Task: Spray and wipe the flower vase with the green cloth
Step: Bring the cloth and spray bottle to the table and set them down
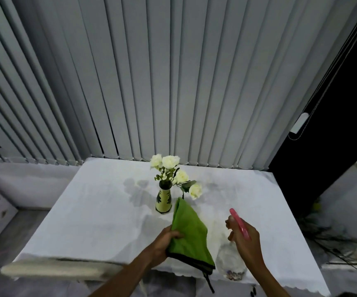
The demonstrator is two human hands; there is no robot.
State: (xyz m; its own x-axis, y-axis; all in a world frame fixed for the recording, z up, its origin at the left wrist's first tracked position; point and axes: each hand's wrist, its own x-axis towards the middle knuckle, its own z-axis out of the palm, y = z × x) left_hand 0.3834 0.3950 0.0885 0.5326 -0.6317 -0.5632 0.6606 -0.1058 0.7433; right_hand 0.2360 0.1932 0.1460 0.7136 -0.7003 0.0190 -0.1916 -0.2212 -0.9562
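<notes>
one slender vase (163, 200), crumpled green cloth (189, 234)

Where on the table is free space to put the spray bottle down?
The table's left half, left of the vase, is bare, as is the right side beyond the right hand. The middle is crowded: vase, green cloth, both hands.

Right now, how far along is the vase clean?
Done: both tools look picked up. The left hand grips the green cloth; the right hand holds a clear spray bottle with a pink head.
In hand: the bottle is raised near the vase, and no mist is visible.
Left: the cloth is not on the vase, which stands upright on the table, so the wipe remains.
</notes>
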